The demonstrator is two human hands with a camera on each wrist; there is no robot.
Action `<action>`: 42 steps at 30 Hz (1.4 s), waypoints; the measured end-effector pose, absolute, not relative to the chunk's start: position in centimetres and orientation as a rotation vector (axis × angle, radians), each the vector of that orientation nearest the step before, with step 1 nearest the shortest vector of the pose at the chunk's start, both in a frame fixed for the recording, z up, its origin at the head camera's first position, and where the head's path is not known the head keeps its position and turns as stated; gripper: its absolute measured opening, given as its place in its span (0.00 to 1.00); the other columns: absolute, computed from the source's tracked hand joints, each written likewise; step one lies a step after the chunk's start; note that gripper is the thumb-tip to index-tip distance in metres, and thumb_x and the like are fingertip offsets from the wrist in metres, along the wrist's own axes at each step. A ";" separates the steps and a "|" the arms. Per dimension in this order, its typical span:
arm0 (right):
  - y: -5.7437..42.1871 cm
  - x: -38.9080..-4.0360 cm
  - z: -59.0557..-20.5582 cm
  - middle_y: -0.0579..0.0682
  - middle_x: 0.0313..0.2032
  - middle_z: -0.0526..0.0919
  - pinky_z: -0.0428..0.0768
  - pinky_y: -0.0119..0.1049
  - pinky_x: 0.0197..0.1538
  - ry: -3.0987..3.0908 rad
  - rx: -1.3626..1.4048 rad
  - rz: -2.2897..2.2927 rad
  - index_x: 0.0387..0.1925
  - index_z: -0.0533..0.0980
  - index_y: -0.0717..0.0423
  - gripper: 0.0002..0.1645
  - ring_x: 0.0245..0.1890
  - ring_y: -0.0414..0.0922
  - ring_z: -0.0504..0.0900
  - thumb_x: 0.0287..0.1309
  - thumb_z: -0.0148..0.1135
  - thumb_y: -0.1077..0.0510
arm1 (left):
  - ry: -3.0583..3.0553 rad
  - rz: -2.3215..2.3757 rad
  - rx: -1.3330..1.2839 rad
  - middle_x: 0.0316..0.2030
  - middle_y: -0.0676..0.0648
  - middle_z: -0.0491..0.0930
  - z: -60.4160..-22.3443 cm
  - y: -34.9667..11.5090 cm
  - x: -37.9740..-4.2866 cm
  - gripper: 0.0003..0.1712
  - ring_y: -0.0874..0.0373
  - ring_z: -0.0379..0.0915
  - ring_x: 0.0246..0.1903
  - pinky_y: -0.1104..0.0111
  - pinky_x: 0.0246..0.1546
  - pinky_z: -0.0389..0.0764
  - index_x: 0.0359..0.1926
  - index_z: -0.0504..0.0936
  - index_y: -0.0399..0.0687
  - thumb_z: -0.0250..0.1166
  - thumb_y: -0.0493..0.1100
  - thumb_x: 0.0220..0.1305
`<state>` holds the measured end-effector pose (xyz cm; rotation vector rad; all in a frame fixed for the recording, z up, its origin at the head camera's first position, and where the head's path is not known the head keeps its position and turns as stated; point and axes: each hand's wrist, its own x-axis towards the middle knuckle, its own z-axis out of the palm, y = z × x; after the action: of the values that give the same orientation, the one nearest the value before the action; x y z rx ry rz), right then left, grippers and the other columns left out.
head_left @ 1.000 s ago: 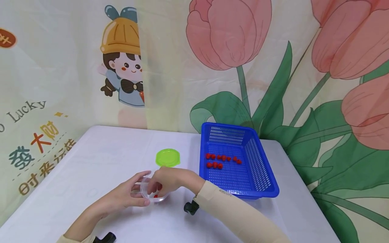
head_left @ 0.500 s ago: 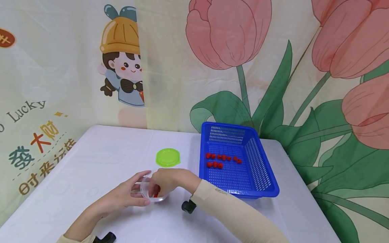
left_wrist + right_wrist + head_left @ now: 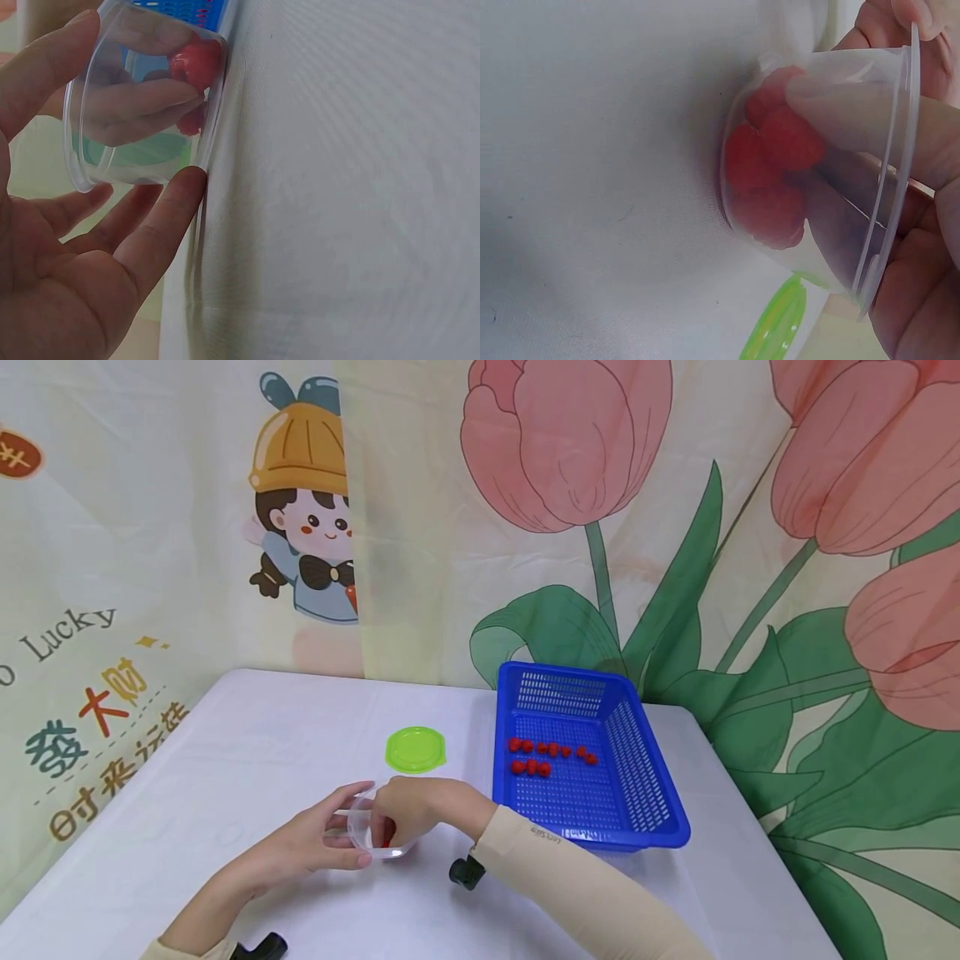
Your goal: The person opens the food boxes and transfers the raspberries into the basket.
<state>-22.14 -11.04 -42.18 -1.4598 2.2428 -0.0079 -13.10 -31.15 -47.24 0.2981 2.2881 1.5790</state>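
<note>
Clear plastic forms the cup (image 3: 360, 828) standing on our desk (image 3: 300, 735), our left hand (image 3: 322, 835) curled around its side. Our right hand (image 3: 420, 802) reaches inside among red berries (image 3: 791, 142); we cannot tell whether it pinches one. Nearby lies a green lid (image 3: 416, 750), left of the blue basket (image 3: 581, 802).

Right hand (image 3: 408, 806): fingertips inside the cup (image 3: 359, 821) concealed from the head view, and hazy through the cup's wall in both wrist views. Whether its grip pinches a berry cannot be determined. Berries (image 3: 791, 139) overlap at the cup's bottom; count not established. Basket (image 3: 675, 831): near left corner obscured by the right arm. Sleeve lettering (image 3: 545, 834): too small to read reliably. Bench (image 3: 285, 727): near edge cut off in the head view. Lid (image 3: 776, 326): cut off by the right wrist view's lower border.
</note>
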 end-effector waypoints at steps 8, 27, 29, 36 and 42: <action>-10.8 -22.2 -42.3 0.38 0.36 0.88 0.77 0.18 0.42 2.248 -1.485 -0.061 0.45 0.91 0.43 0.09 0.35 0.33 0.80 0.66 0.74 0.59 | 2.303 1.561 0.302 0.79 0.32 0.56 -47.2 -31.2 -13.2 0.56 0.32 0.72 0.68 0.50 0.61 0.82 0.84 0.51 0.56 0.77 0.46 0.65; -9.2 -22.3 -40.2 0.37 0.39 0.88 0.79 0.17 0.42 2.250 -1.494 -0.317 0.49 0.90 0.49 0.13 0.37 0.29 0.81 0.64 0.76 0.60 | 2.293 1.589 0.321 0.77 0.33 0.59 -47.1 -31.1 -13.0 0.57 0.35 0.74 0.67 0.62 0.57 0.85 0.84 0.52 0.56 0.78 0.44 0.65; -8.8 -22.3 -39.6 0.37 0.38 0.88 0.79 0.17 0.42 2.256 -1.495 -0.340 0.49 0.90 0.50 0.13 0.37 0.29 0.81 0.63 0.77 0.60 | 2.297 1.588 0.324 0.77 0.33 0.59 -47.0 -31.1 -12.9 0.57 0.34 0.74 0.67 0.62 0.57 0.85 0.84 0.52 0.56 0.78 0.44 0.64; -6.9 -22.6 -36.6 0.39 0.37 0.88 0.80 0.18 0.44 2.236 -1.511 -0.443 0.49 0.90 0.54 0.13 0.37 0.29 0.83 0.63 0.76 0.63 | 2.296 1.575 0.319 0.78 0.33 0.59 -47.0 -31.0 -13.1 0.57 0.34 0.74 0.67 0.59 0.58 0.85 0.84 0.51 0.55 0.78 0.45 0.65; -4.0 -23.4 -34.4 0.39 0.39 0.87 0.82 0.21 0.46 2.252 -1.544 -0.516 0.48 0.89 0.53 0.11 0.37 0.30 0.83 0.64 0.75 0.63 | 2.331 1.534 0.279 0.77 0.35 0.62 -46.9 -30.9 -13.2 0.58 0.36 0.74 0.67 0.53 0.61 0.83 0.84 0.51 0.56 0.79 0.46 0.64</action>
<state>-23.43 -3.96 -34.38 -1.5435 2.2522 -0.5159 -13.22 -30.91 -46.94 0.2790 2.3309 1.5340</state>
